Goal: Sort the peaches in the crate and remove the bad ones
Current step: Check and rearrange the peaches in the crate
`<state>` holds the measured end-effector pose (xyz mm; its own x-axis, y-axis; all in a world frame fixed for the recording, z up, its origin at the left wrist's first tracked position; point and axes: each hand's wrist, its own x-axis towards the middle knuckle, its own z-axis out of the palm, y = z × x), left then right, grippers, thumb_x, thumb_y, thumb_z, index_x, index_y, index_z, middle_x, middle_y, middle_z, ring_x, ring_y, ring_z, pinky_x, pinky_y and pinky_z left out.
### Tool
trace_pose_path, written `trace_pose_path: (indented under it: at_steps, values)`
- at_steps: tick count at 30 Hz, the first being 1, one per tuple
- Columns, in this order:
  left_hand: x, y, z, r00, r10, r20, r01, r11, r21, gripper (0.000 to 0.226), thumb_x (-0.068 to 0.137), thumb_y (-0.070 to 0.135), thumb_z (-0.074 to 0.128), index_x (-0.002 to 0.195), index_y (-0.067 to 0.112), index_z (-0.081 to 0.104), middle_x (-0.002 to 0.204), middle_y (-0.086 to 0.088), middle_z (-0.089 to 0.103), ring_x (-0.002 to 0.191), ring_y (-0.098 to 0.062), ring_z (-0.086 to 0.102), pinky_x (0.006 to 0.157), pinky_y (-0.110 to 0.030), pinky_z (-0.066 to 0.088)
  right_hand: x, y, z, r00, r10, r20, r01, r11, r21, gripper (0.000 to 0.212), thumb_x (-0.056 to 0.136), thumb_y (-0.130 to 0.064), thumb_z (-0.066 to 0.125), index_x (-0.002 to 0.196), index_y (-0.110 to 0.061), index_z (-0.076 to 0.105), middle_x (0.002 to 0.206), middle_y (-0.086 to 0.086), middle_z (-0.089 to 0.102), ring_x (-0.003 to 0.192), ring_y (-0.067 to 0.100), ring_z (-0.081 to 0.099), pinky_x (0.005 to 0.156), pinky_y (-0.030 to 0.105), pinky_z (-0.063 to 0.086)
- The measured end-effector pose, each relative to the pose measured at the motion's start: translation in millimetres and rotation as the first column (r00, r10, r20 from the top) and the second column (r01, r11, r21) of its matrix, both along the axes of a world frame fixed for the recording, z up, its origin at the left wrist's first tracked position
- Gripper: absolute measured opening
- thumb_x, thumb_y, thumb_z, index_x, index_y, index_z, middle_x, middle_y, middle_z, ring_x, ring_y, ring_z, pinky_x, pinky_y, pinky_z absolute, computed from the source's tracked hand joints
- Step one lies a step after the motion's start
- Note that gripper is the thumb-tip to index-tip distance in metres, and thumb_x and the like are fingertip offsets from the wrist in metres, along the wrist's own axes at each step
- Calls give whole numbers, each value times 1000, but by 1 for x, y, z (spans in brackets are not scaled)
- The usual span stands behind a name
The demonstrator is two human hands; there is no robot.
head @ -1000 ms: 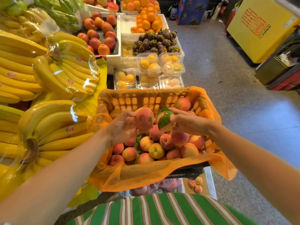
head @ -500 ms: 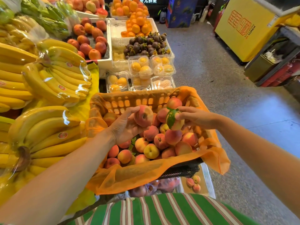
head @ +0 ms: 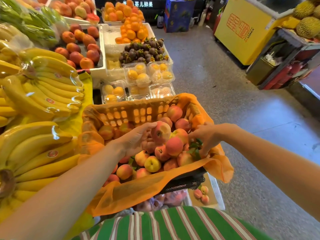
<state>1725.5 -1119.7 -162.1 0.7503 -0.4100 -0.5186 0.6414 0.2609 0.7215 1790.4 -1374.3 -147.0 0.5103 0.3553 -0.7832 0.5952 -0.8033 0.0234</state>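
At far left, wrapped bananas [head: 43, 94] lie stacked on the stall. Just right of them sits the crate [head: 131, 111], lined with orange mesh and heaped with peaches [head: 174, 146]. Over its middle the left hand [head: 136, 141] grasps one peach [head: 161, 132], fingers curled round it. At the crate's right edge the right hand [head: 206, 137] reaches down among green leaves [head: 195, 148]; whether it grips anything cannot be told. Far right stands a yellow cabinet [head: 242, 32].

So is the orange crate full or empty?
Mostly full. Peaches heap up in the crate, highest at the right; some far wall shows bare at the left.
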Motion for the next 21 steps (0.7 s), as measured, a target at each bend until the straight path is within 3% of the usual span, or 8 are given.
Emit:
trace_pose_path:
  at_steps: [3,5,8,9,11,14,17,21]
  values:
    - [1,-6,0,1000,4,0,-4,1000,6,42,90,33,54,127,13,54,122,-15,61,106,-26,64,90,-36,56,0,-6,-5,998,55,19,-54,998,-29,71,67,-61,71,130,-51,40,130,-5,43,123,25,34,104,48,34]
    - [-1,-12,2,1000,25,1,-25,1000,10,32,93,30,52,119,13,58,110,-11,64,92,-20,69,77,-32,60,-1,-11,1,1000,-1,-10,1,1000,-9,71,72,-57,71,136,-50,39,134,-7,41,125,26,32,106,45,32]
    - [-4,-20,3,999,51,-8,-51,999,13,30,95,27,51,120,12,57,108,-11,62,90,-19,68,69,-27,58,-5,-20,9,996,-89,-19,91,980,176,70,76,-48,73,138,-41,40,137,-8,44,127,24,38,107,42,34]
    - [-5,-23,3,998,58,-9,-58,998,5,34,95,27,52,124,11,55,114,-13,61,95,-21,68,73,-29,59,-6,-22,12,991,-129,-46,137,938,317,66,80,-39,73,139,-34,43,137,-6,47,127,21,42,107,40,37]
    - [-7,-31,2,997,81,-12,-82,996,-34,44,93,28,56,132,9,51,127,-18,57,107,-27,65,83,-36,58,-8,-23,19,956,-244,-166,294,736,610,57,86,-26,71,138,-23,47,135,-3,52,122,14,50,103,32,43]
    - [-12,-48,5,991,133,22,-130,987,-98,53,90,30,60,138,12,47,133,-20,55,111,-29,63,88,-40,57,-16,-18,30,898,-310,-312,426,440,791,67,79,-35,73,139,-22,45,129,0,55,112,11,58,89,25,50]
    - [-19,-70,8,976,199,88,-189,976,-106,49,89,30,59,134,13,51,131,-19,58,111,-30,63,87,-38,57,-30,-13,31,904,-282,-321,413,387,824,77,73,-38,78,140,-26,43,128,-2,54,112,9,59,88,22,52]
    - [-36,-97,19,956,229,183,-213,972,-102,18,97,28,52,106,22,67,114,-12,69,106,-28,66,79,-32,59,-50,-20,27,928,-316,-197,289,275,917,67,72,-26,84,129,-13,52,119,-1,59,106,6,59,80,18,50]
